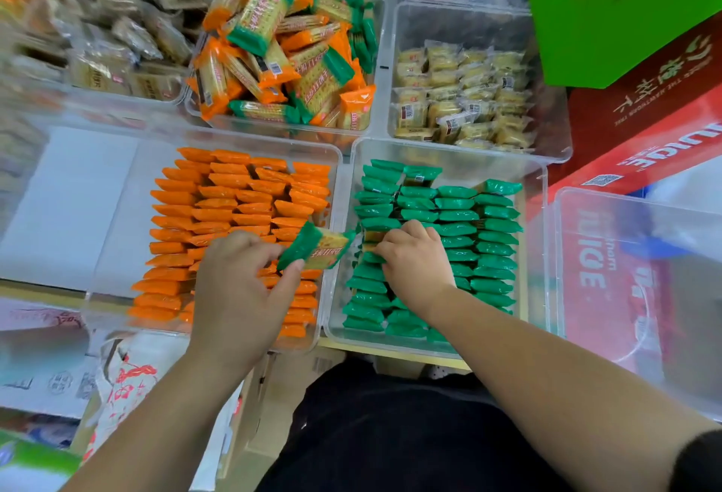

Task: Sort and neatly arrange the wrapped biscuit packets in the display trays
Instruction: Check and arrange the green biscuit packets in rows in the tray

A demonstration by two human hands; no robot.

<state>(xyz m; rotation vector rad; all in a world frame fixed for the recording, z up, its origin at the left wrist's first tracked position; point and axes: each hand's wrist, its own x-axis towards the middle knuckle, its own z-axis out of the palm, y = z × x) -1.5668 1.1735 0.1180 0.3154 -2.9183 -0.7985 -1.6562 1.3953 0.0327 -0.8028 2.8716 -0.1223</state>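
Clear plastic makes the two front trays, which sit side by side with their walls almost touching. The left tray has orange packets standing on end in tight rows. The rows fill its right part, and its left part is bare floor with room to move. The right tray has green packets in rows. Only a thin bare strip runs along its far wall and its right wall. The left hand is over the right edge of the left tray. Its thumb and fingers pinch one held packet by one green end. This packet is tilted, with its other end pointing toward the right tray. It has two green ends and a see-through middle that shows a yellow biscuit and red writing. The right hand is down in the right tray, near its left side. Its fingers are curled in among the rows, where a small gap shows. It may be gripping a packet there, but I cannot tell. Behind the front trays is a mixed pile of orange and green packets lying all ways. A red box leans close to the right tray's far right corner.
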